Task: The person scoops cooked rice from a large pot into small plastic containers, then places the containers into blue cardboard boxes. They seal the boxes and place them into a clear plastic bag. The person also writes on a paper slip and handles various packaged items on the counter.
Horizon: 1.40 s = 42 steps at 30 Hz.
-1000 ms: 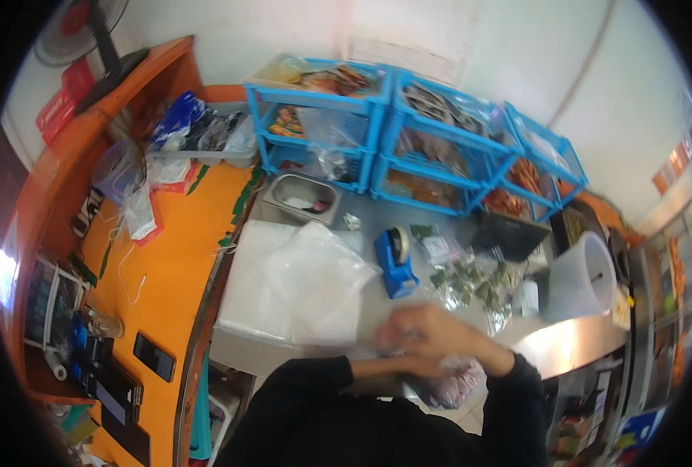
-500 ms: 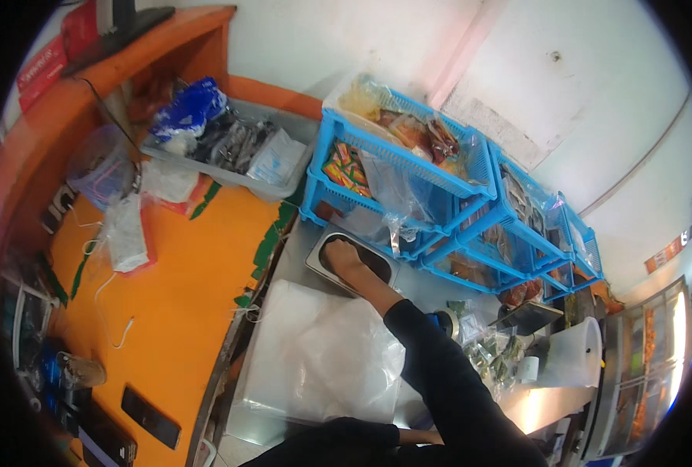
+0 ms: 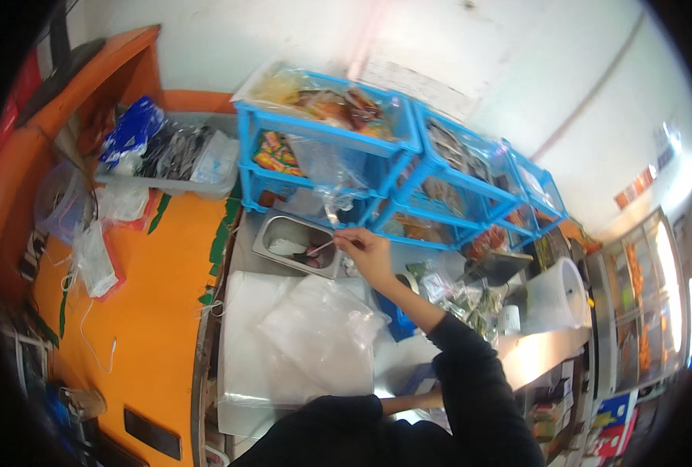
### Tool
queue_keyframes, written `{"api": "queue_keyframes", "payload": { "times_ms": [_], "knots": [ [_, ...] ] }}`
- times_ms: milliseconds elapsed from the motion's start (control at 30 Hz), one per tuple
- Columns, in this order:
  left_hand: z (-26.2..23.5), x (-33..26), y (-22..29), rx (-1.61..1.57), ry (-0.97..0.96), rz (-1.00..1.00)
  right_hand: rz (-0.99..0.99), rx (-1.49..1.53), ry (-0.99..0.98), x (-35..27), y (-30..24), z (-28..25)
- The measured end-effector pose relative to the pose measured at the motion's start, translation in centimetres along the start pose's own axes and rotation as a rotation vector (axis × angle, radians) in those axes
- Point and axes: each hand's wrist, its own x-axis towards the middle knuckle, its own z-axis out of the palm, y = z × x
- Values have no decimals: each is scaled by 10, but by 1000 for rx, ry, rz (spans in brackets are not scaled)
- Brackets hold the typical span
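A rectangular metal container (image 3: 262, 247) stands on the metal counter, with white contents at its left end and a dark and pinkish thing at its right end. At its right rim, my right hand (image 3: 367, 255) is closed in a pinch on a thin, pale pinkish handle (image 3: 320, 248) that slants down into the container. It looks like a spoon; its lower end is hard to make out. My left forearm (image 3: 409, 403) crosses low toward the right; its hand is hidden behind my right sleeve. Clear plastic bags (image 3: 315, 327) lie flat just nearer than the container.
Blue stacked baskets (image 3: 322, 128) with packets stand along the wall. Left is an orange table (image 3: 167, 311) with a phone (image 3: 152, 433) and a grey tray of bags (image 3: 225, 183). A white bucket (image 3: 560, 292) and a glass display case (image 3: 641, 288) stand at right.
My right hand has risen out of the container to its right rim, now pinching the pale handle. The inside of the container shows more. The whole view has shifted.
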Motion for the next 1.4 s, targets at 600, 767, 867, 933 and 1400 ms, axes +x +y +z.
{"api": "queue_keyframes", "payload": {
  "times_ms": [600, 767, 867, 933, 1400],
  "knots": [
    [-3, 34, 103, 794, 0, 466, 391, -118, 622, -387, -30, -236],
    [-8, 49, 128, 845, -432, 154, 310, -287, 488, -396, -25, -246],
    [-8, 60, 124, 805, -440, 143, 316, -304, 479, -398, -28, -250],
    [-9, 64, 123, 795, -469, 93, 337, -285, 525, -397, -34, -247],
    [21, 30, 108, -241, 410, -888, -52, -580, 521, -382, -53, -206]
  ]
}}
